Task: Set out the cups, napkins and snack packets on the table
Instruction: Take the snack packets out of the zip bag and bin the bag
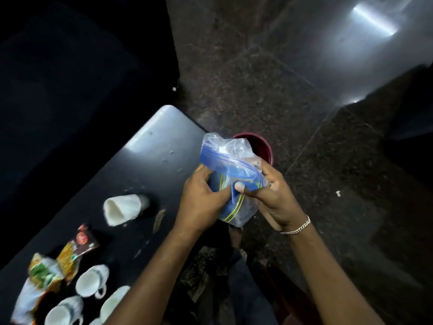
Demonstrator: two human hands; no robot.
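Both hands hold a clear zip bag with blue bands, just past the right edge of the dark table. My left hand grips its lower left side; my right hand pinches the blue strip with thumb and fingers. On the table lie a stack of white disposable cups on its side, several white handled cups at the lower left, and snack packets: a dark red and yellow packet and a green and white packet.
A dark red bucket stands on the speckled stone floor right behind the bag. A black seat or wall fills the far left. Small crumbs and a scrap of paper lie on the tabletop. My legs show below.
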